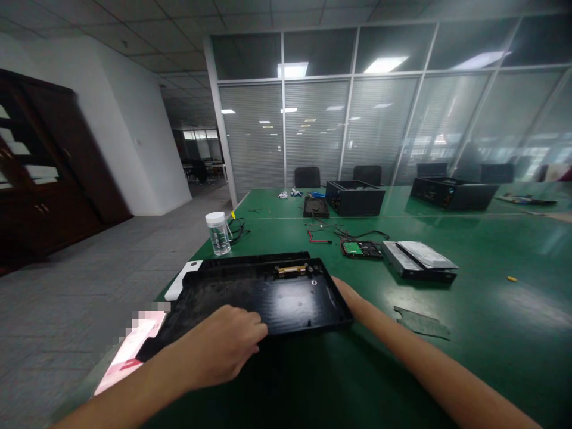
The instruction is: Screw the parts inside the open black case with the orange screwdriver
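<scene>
A black plastic panel [250, 292], like the base cover of a laptop, lies tilted on the green table [482, 310] in front of me. My left hand [223, 345] rests on its near edge with the fingers curled over the rim. My right hand [346, 292] reaches under the panel's right edge; its fingers are hidden behind the panel. A gold connector strip [290, 269] shows near the panel's far edge.
A clear plastic jar [218, 233] stands at the table's left edge. A circuit board [360, 248], loose cables [339, 229], a flat drive unit [417, 259], two open black cases [355, 196] [451, 192] and a pink paper [129, 351] are around. Glass partition behind.
</scene>
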`<move>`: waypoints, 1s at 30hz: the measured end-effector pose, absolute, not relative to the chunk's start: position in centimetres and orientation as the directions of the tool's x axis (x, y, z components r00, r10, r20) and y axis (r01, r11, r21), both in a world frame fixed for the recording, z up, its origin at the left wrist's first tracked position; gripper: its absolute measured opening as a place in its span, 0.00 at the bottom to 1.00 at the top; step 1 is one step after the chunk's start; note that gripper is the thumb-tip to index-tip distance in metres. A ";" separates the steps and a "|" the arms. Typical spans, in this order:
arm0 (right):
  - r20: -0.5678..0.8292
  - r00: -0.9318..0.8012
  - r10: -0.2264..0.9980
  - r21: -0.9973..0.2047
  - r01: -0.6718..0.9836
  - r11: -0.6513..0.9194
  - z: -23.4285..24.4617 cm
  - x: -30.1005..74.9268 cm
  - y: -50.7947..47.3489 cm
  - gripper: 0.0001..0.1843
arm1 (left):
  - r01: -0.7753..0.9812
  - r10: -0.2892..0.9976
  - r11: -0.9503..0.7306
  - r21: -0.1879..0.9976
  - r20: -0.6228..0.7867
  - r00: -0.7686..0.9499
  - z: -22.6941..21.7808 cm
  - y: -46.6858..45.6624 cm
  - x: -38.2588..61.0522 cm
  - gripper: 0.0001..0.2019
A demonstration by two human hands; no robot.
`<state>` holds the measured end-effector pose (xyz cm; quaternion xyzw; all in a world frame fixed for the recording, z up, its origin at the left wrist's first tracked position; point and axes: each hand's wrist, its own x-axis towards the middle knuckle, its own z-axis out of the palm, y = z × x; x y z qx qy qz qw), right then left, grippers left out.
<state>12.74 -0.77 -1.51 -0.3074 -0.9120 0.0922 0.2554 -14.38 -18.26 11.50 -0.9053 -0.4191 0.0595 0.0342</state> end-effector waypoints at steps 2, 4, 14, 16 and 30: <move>0.389 -0.695 0.605 -0.263 0.545 0.796 -2.1 12.3 0.2 0.19 | 0.758 0.765 -0.644 -0.104 -0.111 0.634 9.9 -19.5 -14.0 0.04; 0.378 -0.664 0.645 -0.141 0.648 0.749 -3.0 12.5 0.7 0.26 | 0.761 0.766 -0.641 -0.094 -0.137 0.628 8.3 -19.9 -13.8 0.05; 0.320 -0.376 0.870 0.175 0.926 0.336 -4.6 22.6 2.6 0.17 | 0.794 0.779 -0.600 -0.100 -0.299 0.551 5.1 -15.5 -12.4 0.08; 0.321 -0.345 0.882 0.078 0.938 0.339 -4.8 23.3 3.1 0.16 | 0.785 0.758 -0.616 -0.070 -0.322 0.567 5.2 -13.4 -11.8 0.15; 0.429 -0.313 0.847 -0.384 0.785 0.485 -5.7 22.0 4.0 0.11 | 0.421 0.381 -0.840 -0.342 0.180 0.907 -1.5 -1.3 -6.7 0.08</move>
